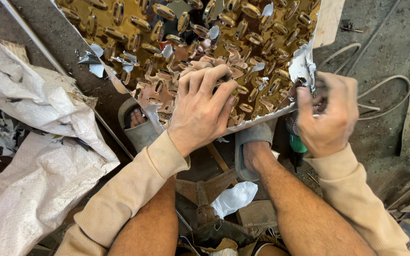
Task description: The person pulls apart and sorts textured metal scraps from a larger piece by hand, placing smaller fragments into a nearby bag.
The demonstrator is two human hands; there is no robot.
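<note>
Head view: the gold embossed metal sheet (pixel 186 33) filled the upper middle of the frame. Left hand (pixel 200 106) lay flat on it, fingers spread wide. Right hand (pixel 327 114) pinched the white protective film (pixel 302 64) at the right edge. Looked mostly peeled to me, just scraps and that corner strip left. Sandals (pixel 252 142) sat underneath.

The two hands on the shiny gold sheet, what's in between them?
In the head view, between the left hand and the right hand lies only the gold embossed sheet itself, its bumpy surface and near edge. Nothing else sits there.
</note>
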